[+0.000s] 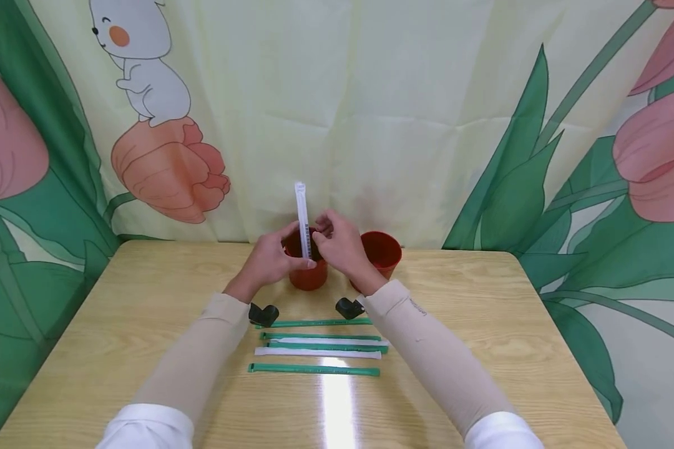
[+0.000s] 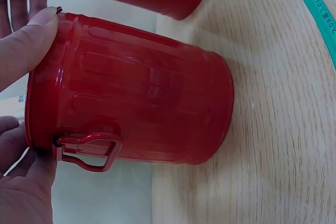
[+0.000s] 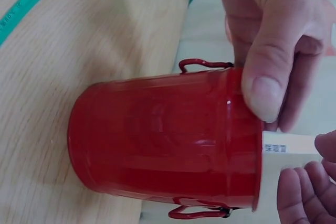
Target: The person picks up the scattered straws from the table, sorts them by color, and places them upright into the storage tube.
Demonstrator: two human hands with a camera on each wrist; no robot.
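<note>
A red metal bucket point(image 1: 307, 276) with small side handles stands on the table. My left hand point(image 1: 272, 257) grips it by the rim, thumb point(image 2: 31, 45) at the near side and fingers on the far side. A white wrapped straw point(image 1: 301, 209) with a printed barcode stands in this bucket, nearly upright, its lower end hidden inside. Just right of the straw is my right hand point(image 1: 342, 243), fingers loosely bent; its thumb overlaps the straw in the right wrist view. Behind the right wrist stands a second red bucket point(image 1: 386, 251), partly covered by the arm.
Several wrapped straws lie across the table in front of the buckets, green ones point(image 1: 314, 369) and white ones point(image 1: 318, 353). Black camera parts point(image 1: 264, 315) show at both wrists. A printed curtain point(image 1: 404, 125) hangs at the table's back edge.
</note>
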